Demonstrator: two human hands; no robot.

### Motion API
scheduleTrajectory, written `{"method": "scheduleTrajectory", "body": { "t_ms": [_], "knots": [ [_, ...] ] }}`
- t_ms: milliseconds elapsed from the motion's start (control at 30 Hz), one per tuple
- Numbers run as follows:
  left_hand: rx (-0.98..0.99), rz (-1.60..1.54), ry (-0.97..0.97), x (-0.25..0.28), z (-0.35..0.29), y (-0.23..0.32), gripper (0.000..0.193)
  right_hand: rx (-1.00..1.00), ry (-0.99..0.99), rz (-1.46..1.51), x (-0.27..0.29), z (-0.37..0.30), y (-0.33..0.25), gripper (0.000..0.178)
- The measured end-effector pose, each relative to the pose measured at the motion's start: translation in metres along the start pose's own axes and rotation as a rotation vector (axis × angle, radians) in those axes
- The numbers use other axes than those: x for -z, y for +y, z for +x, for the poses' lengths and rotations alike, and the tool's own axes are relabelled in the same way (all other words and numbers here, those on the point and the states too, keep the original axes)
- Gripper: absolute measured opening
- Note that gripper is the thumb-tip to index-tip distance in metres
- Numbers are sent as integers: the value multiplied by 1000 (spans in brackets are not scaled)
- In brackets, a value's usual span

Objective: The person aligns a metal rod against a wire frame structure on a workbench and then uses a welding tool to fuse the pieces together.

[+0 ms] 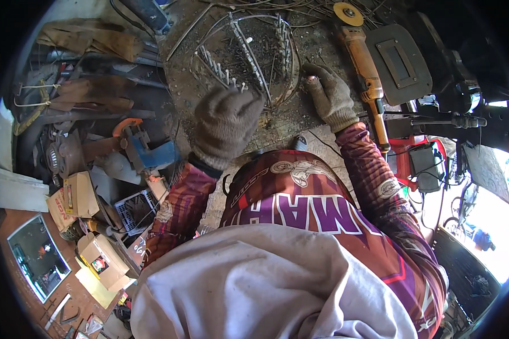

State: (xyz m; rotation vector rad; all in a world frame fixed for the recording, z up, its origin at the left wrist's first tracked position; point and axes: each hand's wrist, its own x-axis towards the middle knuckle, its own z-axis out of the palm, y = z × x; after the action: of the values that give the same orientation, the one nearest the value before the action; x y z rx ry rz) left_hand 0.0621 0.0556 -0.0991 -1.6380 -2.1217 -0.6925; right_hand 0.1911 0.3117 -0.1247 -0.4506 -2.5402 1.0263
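Note:
A wire frame (244, 48) lies on the dirty work surface: a bent ring crossed by straight rods, with rows of short silvery pieces along them. My left hand (226, 123), in a grey-brown work glove, is closed and blurred over the frame's near left part. Whatever its fingers hold, if anything, is hidden. My right hand (329, 95), gloved alike, rests just right of the ring with its fingers loosely bent and nothing visible in them. A bare fingertip shows through that glove.
Right of my right hand lies an angle grinder (363, 62) with a yellow disc, next to a dark welding shield (400, 63). Loose wires (300, 10) tangle at the far edge. On the left are a blue vise (150, 151), stacked metal bars and cardboard boxes (103, 263).

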Motion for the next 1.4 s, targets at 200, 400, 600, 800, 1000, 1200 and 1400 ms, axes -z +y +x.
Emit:
{"method": "scheduleTrajectory", "body": {
  "t_ms": [200, 400, 600, 800, 1000, 1200, 1400],
  "knots": [
    [172, 232, -434, 7, -7, 28, 39, -54, -37, -26, 3, 0, -13, 39],
    [327, 132, -487, 2, 16, 28, 34, 60, -12, -187, -1, -4, -5, 37],
    [331, 13, -432, -19, -4, 13, 30, 88, 74, -120, 0, -5, -9, 32],
    [302, 24, -368, -5, 15, 20, 24, 453, -67, -409, 31, 56, -67, 24],
    [370, 54, -484, 2, 18, 24, 24, 887, -161, -859, -13, 108, -71, 23],
    [387, -33, -404, -4, 7, 20, 23, 711, -708, -1037, -35, 122, -67, 15],
    [379, -20, -387, -3, 3, 18, 32, 625, -424, -1015, -51, 109, -63, 13]
  ]
}}
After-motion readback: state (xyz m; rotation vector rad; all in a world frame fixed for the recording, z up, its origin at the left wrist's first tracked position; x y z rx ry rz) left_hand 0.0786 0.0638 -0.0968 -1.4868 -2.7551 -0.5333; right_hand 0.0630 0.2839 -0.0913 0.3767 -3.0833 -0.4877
